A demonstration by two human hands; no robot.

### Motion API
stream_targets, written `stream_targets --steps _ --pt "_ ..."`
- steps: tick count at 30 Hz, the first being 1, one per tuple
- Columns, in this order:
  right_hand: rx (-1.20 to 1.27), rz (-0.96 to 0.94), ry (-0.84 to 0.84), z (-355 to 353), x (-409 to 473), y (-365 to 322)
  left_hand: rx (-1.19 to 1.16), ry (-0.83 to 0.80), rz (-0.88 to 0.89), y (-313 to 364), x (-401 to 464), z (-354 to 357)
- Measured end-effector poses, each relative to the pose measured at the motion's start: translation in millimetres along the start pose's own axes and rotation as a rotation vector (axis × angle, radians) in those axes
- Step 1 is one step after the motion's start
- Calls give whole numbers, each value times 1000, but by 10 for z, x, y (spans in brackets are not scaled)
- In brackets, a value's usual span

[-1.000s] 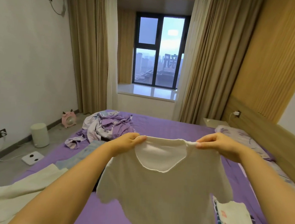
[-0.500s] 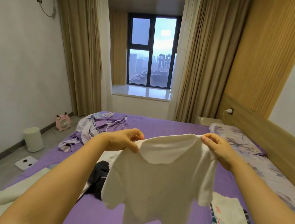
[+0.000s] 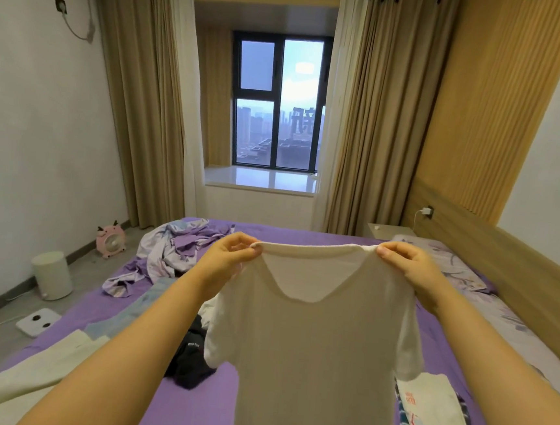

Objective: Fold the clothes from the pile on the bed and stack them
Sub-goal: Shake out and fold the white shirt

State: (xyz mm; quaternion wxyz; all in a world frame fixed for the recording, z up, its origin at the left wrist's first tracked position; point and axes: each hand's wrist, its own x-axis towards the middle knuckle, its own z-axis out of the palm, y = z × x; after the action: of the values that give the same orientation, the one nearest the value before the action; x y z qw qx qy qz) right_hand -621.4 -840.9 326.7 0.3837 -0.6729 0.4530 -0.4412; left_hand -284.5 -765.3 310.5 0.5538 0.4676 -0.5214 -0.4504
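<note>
Bedroom, seen from the head camera: a bed with a purple sheet fills the near half of the view, and there are few containers to speak of. A pale round bin stands on the floor at far left by the wall; its inside cannot be seen from here.

A white T-shirt hangs in the air over the middle of the bed, neckline up, held out flat by its two shoulder seams. The left hand pinches the left shoulder of the shirt between thumb and curled fingers; the right hand pinches the right shoulder the same way, thumb on the near side. The cloth is taut between the two grips and drops freely below them, apart from the sheet.

On the bed at near right lies a small stack of folded clothes, white on top with what looks like a striped piece under it. A dark garment lies crumpled just left of the hanging shirt. A lilac and white heap of clothes sits at the far left of the bed. A cream cloth lies at near left.
</note>
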Motion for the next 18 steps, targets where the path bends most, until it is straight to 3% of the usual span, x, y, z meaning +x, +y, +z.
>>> stream_targets --steps 2,7,10,14,18 --pt "-34 -42 6 11 8 -68 106 74 -19 7 37 0" --pt "-214 -74 -38 37 -36 -89 788 233 149 -49 87 -21" --pt "-258 0 -142 -2 -123 -16 1038 277 159 -128 21 -87" --pt "-233 194 -356 -40 -244 162 981 221 -6 -243 -110 -214" --pt "-161 340 -472 2 -264 312 721 -7 -215 -208 -284 -241"
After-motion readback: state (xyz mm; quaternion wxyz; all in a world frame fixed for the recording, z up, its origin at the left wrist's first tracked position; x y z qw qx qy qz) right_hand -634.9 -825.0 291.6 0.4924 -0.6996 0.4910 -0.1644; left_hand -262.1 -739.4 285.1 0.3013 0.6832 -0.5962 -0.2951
